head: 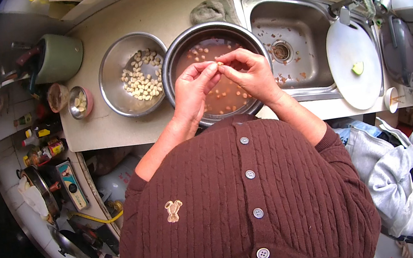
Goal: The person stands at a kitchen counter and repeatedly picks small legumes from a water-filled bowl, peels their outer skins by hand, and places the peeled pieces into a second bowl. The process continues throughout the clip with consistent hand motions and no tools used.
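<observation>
My left hand (197,88) and my right hand (252,73) meet over a large metal pot (264,47) on the counter. A small nut or bean (220,63) is pinched between the fingertips of both hands. Reddish-brown water (185,62) fills the pot, with several tan nuts or beans (227,96) in it. To the left, touching or nearly touching the pot, stands a stainless steel bowl (110,67). Pale, skinless-looking nuts or beans (141,84) lie in that bowl.
Right of the pot, a steel sink (301,28) holds brown scraps. A white cutting board (342,54) with a lime piece (357,68) overlaps its right side. A grey cloth (209,9) lies behind the pot. A small bowl (78,103) stands left. A person in a grey sleeve (391,178) is at right.
</observation>
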Available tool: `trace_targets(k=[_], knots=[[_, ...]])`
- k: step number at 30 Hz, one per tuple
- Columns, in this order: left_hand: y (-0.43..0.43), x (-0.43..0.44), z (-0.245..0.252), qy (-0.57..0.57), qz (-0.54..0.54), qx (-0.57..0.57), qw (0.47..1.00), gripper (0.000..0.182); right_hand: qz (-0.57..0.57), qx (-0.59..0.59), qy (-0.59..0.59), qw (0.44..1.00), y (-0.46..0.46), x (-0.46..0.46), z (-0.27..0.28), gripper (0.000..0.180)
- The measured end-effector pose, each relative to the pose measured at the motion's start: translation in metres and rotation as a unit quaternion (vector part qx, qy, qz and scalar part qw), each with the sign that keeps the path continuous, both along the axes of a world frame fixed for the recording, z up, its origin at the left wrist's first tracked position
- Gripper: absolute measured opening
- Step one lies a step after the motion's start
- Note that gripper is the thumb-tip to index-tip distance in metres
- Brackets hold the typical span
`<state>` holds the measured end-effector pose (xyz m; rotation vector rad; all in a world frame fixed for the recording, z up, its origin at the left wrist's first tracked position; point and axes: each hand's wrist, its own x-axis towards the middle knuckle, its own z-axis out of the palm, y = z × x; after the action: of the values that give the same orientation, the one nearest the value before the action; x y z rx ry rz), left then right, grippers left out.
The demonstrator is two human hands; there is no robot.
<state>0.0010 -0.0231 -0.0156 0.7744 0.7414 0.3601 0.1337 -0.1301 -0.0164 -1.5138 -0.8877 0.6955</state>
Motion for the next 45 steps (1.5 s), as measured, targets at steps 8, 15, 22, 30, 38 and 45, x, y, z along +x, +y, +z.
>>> trace_targets(k=[8,15,22,30,38,45], knots=[[0.011,-0.006,0.005,0.008,-0.043,-0.025,0.999,0.013,0.049,-0.018,0.187,0.981,-0.002,0.007,0.006,0.016],[0.005,-0.004,0.006,0.005,-0.029,0.070,0.997,0.016,0.023,-0.003,0.050,0.999,0.000,0.003,0.005,0.020],[0.004,-0.004,0.005,-0.002,-0.048,0.171,0.984,0.016,0.041,-0.036,0.245,0.968,-0.002,0.009,0.007,0.021],[0.000,-0.008,0.004,-0.019,-0.063,0.236,0.970,0.017,0.060,-0.044,0.310,0.948,-0.005,0.014,0.007,0.023],[0.002,-0.007,0.000,-0.034,-0.036,0.142,0.989,0.016,0.046,-0.024,0.235,0.971,-0.004,0.007,0.008,0.020],[0.002,-0.008,0.002,-0.011,-0.030,0.169,0.985,0.013,0.024,-0.008,0.121,0.992,-0.003,0.002,0.008,0.017]])
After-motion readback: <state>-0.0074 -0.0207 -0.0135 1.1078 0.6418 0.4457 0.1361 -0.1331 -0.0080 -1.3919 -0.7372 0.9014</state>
